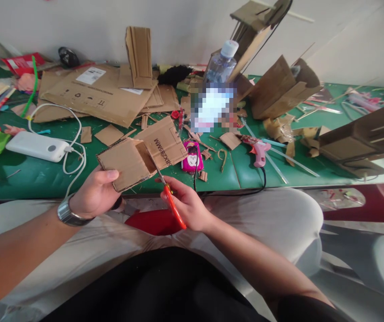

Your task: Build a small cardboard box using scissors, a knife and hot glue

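Observation:
My left hand (96, 192) grips the left edge of a small cardboard box (126, 163), thumb on top and fingers underneath. A printed flap (165, 145) stretches out from the box's right side, with a dark gap where the two meet. My right hand (188, 203) is closed round a pair of scissors (173, 205) with orange-red handles. The metal blades reach up to the gap beside the flap; whether they are cutting into it I cannot tell. Both hands are just in front of the green table (104, 172), above my lap.
A white power bank (37, 145) with a looped cable lies at left. To the right are a pink glue gun (260, 152) with a black cord and cardboard structures (269, 91). Flat cardboard (94, 96), a plastic bottle (220, 65) and several scraps lie behind. A purple packet (192, 156) sits near the flap.

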### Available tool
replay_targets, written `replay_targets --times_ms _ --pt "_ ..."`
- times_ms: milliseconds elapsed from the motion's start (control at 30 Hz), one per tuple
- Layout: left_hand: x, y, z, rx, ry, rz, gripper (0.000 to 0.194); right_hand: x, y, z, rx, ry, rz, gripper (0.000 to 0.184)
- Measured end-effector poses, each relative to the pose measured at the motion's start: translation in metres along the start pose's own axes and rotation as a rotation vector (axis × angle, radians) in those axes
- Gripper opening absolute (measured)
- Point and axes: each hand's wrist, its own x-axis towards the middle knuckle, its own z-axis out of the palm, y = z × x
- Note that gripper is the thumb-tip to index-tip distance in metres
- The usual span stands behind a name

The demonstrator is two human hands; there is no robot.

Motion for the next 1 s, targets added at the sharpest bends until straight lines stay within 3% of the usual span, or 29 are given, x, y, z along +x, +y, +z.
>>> replay_targets --times_ms 200,433,733,1000 --pt "0.002 -0.001 0.001 0.072 0.054 0.054 0.072 -0.002 -0.006 0.004 0.045 0.012 0.056 0.065" --pt "0.003 -0.002 0.0 0.025 0.027 0.076 0.083 -0.005 -0.01 0.003 -0.144 -0.017 0.057 0.054" --pt "0.004 -0.002 -0.003 0.021 0.029 0.056 0.079 -0.003 -0.014 0.001 -0.292 0.001 0.039 0.049" --pt "0.005 -0.001 -0.004 0.068 -0.043 0.026 0.079 0.0 -0.011 0.0 -0.053 0.019 0.108 0.06"
